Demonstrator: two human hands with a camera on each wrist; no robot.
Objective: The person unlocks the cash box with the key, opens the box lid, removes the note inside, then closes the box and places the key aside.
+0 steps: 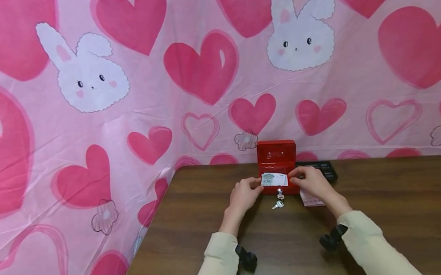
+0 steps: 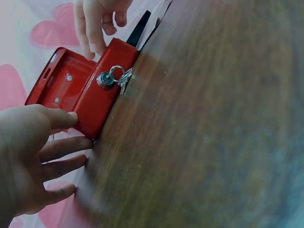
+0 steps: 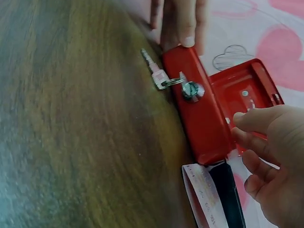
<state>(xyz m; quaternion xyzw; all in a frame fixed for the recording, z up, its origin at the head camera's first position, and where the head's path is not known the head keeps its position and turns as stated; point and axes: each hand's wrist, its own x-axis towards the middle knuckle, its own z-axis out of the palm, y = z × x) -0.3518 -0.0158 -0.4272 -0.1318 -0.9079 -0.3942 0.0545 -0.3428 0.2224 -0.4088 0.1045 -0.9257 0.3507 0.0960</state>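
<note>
A small red cash box stands with its lid raised at the back of the table. Banknotes with a greenish print lie in its opening. From the lock on the front hangs a ring with keys. My left hand is at the box's left end, thumb on the upper edge and the other fingers spread straight along the side. Over the right end is my right hand, thumb and forefinger tips close together at the inner rim, beside the notes' right edge. Its other fingers are loosely bent.
A black compartment tray sits right of the box, partly behind my right hand. A folded pinkish paper lies before it, beneath that hand. The wooden table meets a pink heart-print cloth at its back and left edges.
</note>
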